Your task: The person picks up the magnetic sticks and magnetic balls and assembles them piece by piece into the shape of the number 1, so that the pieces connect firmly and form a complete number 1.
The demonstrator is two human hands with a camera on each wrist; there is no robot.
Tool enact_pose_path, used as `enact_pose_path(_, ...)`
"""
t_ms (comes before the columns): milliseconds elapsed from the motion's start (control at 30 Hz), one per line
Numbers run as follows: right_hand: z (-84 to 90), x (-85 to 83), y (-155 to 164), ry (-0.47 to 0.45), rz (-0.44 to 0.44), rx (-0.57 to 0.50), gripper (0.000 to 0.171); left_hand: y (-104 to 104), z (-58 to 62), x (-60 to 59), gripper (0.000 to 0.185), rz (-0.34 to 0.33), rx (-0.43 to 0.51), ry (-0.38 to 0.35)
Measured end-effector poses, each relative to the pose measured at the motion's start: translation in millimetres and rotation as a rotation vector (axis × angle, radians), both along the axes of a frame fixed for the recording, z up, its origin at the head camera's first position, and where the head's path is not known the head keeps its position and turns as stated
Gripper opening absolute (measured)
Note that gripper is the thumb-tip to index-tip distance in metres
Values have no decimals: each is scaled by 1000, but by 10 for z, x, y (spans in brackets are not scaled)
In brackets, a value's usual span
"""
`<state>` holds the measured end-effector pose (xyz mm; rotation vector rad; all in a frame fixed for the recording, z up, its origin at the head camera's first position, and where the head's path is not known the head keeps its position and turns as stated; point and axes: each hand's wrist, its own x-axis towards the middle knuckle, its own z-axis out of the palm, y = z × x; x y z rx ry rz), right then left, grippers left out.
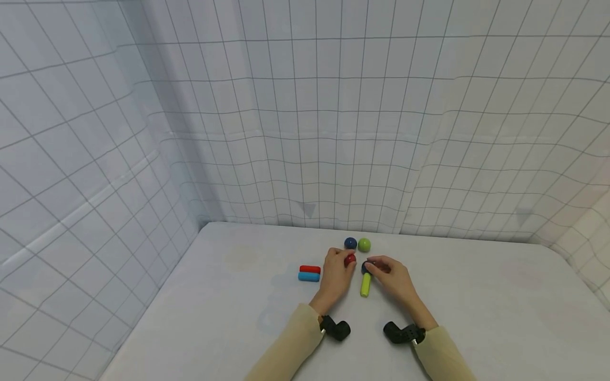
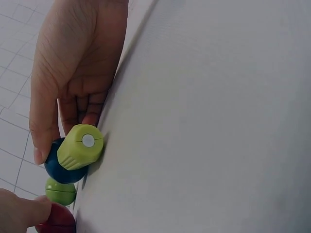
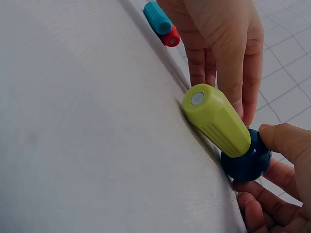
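My left hand (image 1: 335, 272) pinches a glossy red ball (image 1: 350, 259) between thumb and fingers; the left wrist view catches only its thumb on the ball's seam. Just to the right, my right hand (image 1: 392, 276) holds a dark blue ball (image 3: 246, 158) with its thumb and fingers. Against that ball lies the end of a yellow-green ribbed rod (image 1: 365, 284), whose near end shows a pale round disc. The rod points toward me along the white table, and no fingers are on it.
Behind the hands sit a second dark blue ball (image 1: 350, 243) and a light green ball (image 1: 364, 244), side by side. Left of my left hand, a red rod (image 1: 310, 269) and a blue rod (image 1: 308, 277) lie parallel. A white gridded curtain (image 1: 333, 132) rises behind the table (image 1: 229, 317).
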<state>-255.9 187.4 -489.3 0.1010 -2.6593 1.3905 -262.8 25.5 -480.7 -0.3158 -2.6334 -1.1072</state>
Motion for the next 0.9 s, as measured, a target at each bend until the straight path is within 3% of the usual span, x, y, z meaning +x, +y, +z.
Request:
enact_pose_path(433,-1,-6,14,-5,0,4,32,-57,28,68,32,-21,-48,3)
enact_pose_path(667,-8,1,14,-11,8,-6,32,-72,30,82,32,-67,-78,-21)
enact_pose_path(900,-10,5,9,-15,4,-7,33,-93,16,104,33,-78,-64,-31)
